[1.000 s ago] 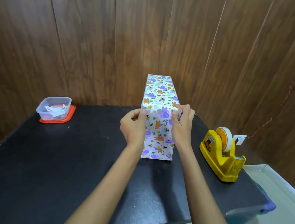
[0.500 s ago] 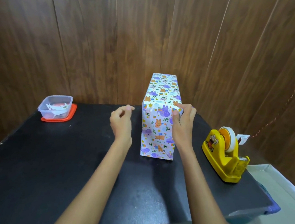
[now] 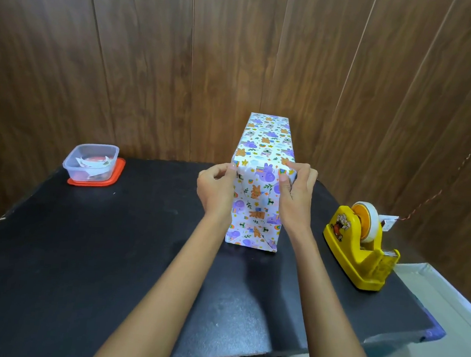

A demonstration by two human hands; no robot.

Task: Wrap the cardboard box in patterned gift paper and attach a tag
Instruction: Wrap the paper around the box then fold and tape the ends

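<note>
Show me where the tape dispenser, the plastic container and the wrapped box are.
tape dispenser (image 3: pixel 347 253), head view, on its yellow side wall.
plastic container (image 3: pixel 97 146), head view, on its far rim.
wrapped box (image 3: pixel 266 141), head view, on its top face.

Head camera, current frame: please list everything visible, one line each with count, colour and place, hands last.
wrapped box: 1, white paper with purple and orange animal print, standing on the table's middle
table: 1, black, fills the lower frame
tape dispenser: 1, yellow, holding a roll of tape, on the table's right side
plastic tub: 1, clear, paper pieces inside, far left of the table
lid: 1, red, under the tub
wall: brown wood panels, behind the table
left hand: 1, pinches the box's upper left corner
right hand: 1, grips the box's upper right corner
</note>
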